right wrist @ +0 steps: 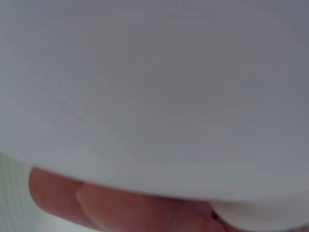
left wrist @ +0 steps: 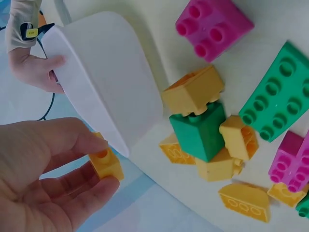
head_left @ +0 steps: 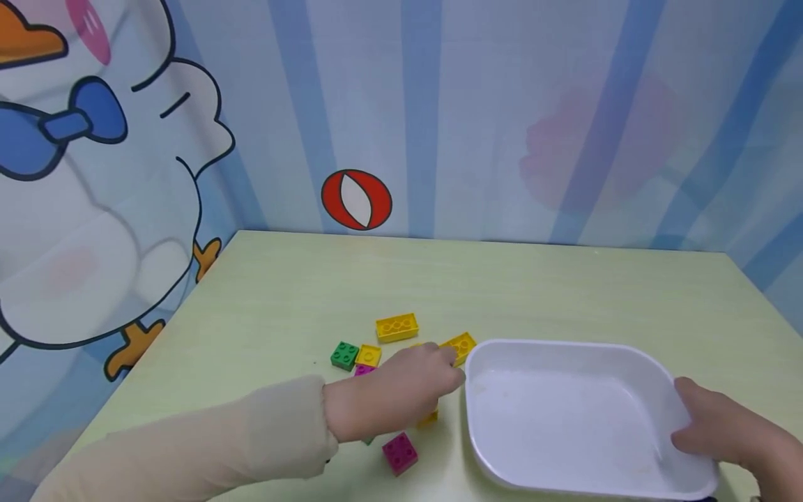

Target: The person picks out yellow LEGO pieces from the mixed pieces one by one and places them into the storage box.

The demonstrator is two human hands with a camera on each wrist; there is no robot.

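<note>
My left hand (head_left: 398, 390) pinches a small yellow toy brick (left wrist: 106, 163) between thumb and fingertips, seen in the left wrist view. In the head view that hand hovers just left of the white plastic basin (head_left: 564, 411), over the loose bricks. My right hand (head_left: 721, 425) grips the basin's right rim, thumb on the inside and fingers under the outer wall. The basin has no bricks inside. Its pale wall fills most of the right wrist view, with the right fingers (right wrist: 130, 208) below it.
Around the left hand lie a green brick (head_left: 344, 355), yellow bricks (head_left: 397, 328) and a magenta brick (head_left: 399, 453). A longer green brick (left wrist: 280, 92) and a green block (left wrist: 200, 129) touching yellow ones show in the left wrist view. A patterned curtain (head_left: 477, 125) hangs behind the table (head_left: 282, 279).
</note>
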